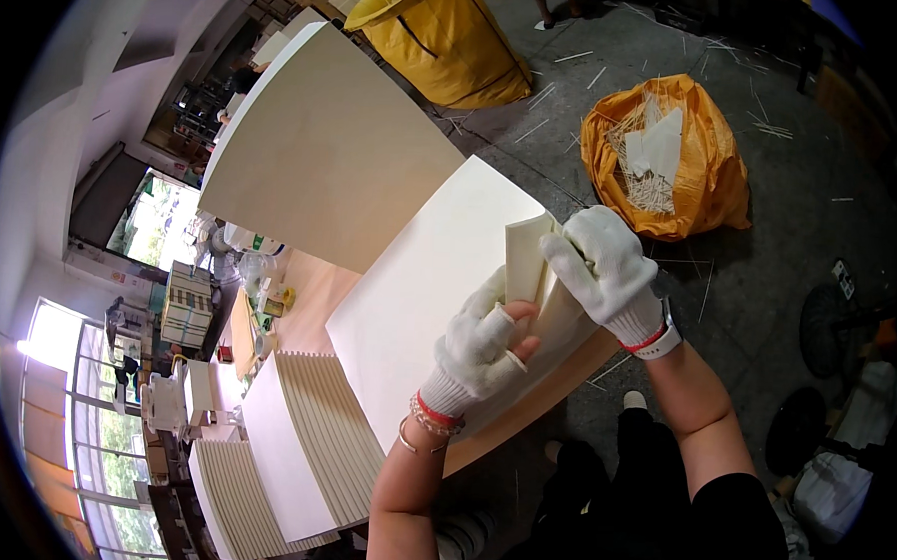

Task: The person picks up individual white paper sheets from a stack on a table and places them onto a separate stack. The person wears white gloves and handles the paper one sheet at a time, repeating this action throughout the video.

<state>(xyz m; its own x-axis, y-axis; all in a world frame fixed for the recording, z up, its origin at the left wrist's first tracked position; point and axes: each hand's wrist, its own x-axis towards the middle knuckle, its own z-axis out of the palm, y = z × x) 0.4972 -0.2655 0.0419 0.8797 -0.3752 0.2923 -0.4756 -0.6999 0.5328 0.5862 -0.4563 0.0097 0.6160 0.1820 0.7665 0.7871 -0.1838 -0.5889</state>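
Observation:
Both of my hands wear white knit gloves and meet at the near right edge of a broad white sheet stack (419, 269) on the table. My left hand (481, 341), some fingertips bare, is closed around the lower part of a bent white paper piece (523, 258) that stands up from the edge. My right hand (601, 267) has its fingers curled on the far side of the same piece, pinching it near its top. The gloves hide where the piece joins the stack.
Tall paper stack (334, 145) stands beyond; ridged white stacks (311, 444) lie at left. An orange bag (718, 172) of thin white strips sits on the floor, a yellow bag (449, 40) farther back. Strips litter the floor. Dark fans (817, 326) stand at right.

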